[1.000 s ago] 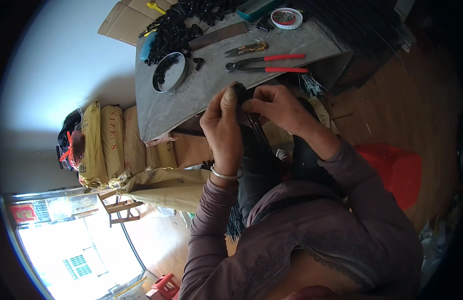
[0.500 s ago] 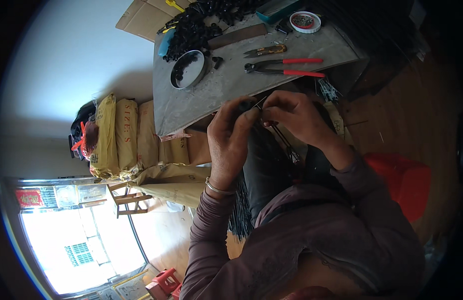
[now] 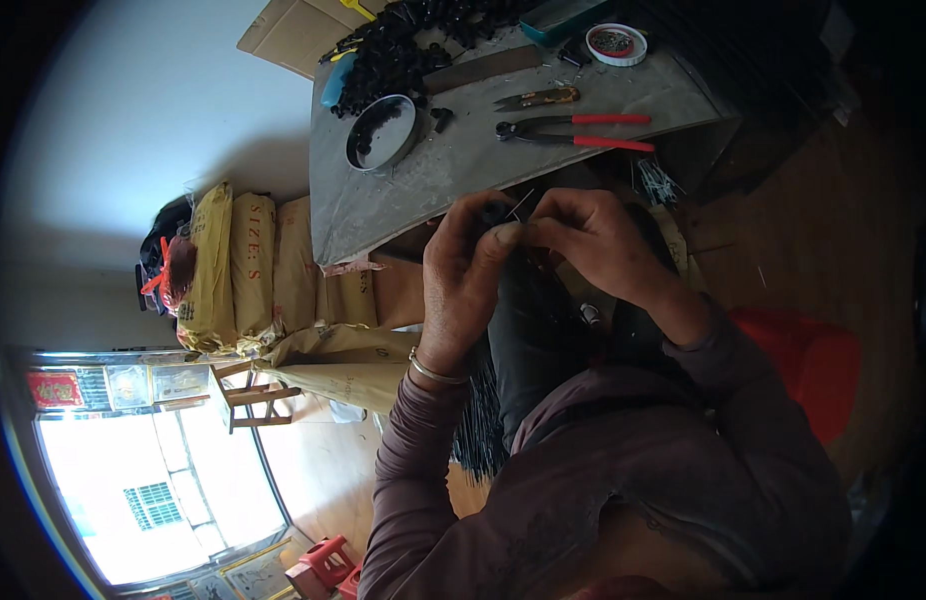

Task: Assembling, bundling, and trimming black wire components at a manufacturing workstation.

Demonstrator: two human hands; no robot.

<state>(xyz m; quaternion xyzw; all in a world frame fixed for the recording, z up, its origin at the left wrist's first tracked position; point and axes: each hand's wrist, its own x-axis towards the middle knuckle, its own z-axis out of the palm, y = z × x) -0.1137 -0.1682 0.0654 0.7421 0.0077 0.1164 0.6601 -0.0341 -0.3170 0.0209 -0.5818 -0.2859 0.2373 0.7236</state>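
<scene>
Centre frame, the left hand (image 3: 461, 275) pinches a black piece (image 3: 495, 212); the right hand (image 3: 588, 235) curls close, its hold unclear; a thin wire (image 3: 524, 201), unseen a second ago, shows beside the piece, apparently being worked.

Overexposed window (image 3: 188, 470), dim right, black fisheye rim

Small black rounded piece (image 3: 495, 213) gripped in the left hand (image 3: 461, 265), thin pale pin (image 3: 523, 202) slanting beside it
</scene>
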